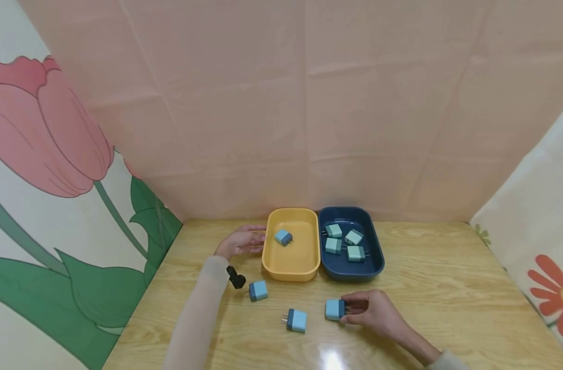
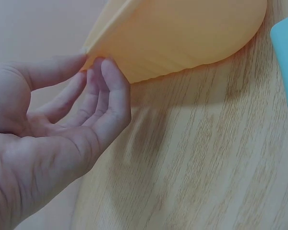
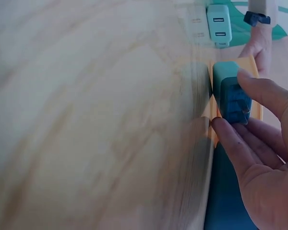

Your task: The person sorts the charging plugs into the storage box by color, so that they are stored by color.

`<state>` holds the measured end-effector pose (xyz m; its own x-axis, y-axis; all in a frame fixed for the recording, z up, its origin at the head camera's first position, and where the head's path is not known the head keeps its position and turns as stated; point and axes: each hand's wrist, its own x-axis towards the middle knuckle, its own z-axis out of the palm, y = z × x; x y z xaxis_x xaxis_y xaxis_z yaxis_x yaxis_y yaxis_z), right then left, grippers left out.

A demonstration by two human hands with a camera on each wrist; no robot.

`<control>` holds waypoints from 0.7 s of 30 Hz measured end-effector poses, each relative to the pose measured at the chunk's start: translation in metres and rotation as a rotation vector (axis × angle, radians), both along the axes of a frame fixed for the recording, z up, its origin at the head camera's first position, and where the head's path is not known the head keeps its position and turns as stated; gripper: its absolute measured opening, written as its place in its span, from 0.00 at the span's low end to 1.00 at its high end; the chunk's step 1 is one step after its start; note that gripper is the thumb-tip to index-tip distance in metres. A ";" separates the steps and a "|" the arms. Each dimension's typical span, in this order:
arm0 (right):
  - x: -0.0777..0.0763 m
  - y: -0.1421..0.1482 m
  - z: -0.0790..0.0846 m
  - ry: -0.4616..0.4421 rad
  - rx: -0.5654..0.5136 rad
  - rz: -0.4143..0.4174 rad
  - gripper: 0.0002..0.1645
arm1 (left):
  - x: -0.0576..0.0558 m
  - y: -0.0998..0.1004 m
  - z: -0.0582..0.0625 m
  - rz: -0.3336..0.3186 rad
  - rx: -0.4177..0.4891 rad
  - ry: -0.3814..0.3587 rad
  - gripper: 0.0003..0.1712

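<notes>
My left hand (image 1: 242, 241) is at the left side of the yellow tray (image 1: 266, 259); in the left wrist view its thumb and curled fingers (image 2: 116, 88) hold the tray's edge. A blue charger (image 1: 283, 237) lies inside that tray. On the table in front, my right hand (image 1: 374, 311) grips another blue charger (image 1: 333, 310) between thumb and fingers, with its prongs toward the palm, as the right wrist view shows. Two more blue chargers lie on the table, one charger (image 1: 258, 291) near the left forearm and one charger (image 1: 297, 320) left of the right hand.
Against the yellow tray's right side stands a dark blue tray (image 1: 378, 259) holding several pale green chargers (image 1: 354, 237). Both trays stand near the back of the wooden table (image 1: 429, 272), before a pink cloth (image 1: 378, 113). A black device (image 1: 236, 277) is on the left wrist.
</notes>
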<state>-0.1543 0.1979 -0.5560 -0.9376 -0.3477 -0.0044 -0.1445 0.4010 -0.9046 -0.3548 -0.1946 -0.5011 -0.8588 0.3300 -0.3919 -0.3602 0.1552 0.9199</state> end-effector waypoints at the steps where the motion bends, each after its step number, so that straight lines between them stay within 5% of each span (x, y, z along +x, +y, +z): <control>1: 0.000 0.000 0.000 0.006 0.006 0.005 0.33 | 0.000 0.000 0.000 0.003 0.002 0.000 0.29; 21: 0.003 -0.005 0.007 0.021 -0.033 -0.032 0.32 | -0.001 0.001 -0.001 0.006 0.002 0.003 0.30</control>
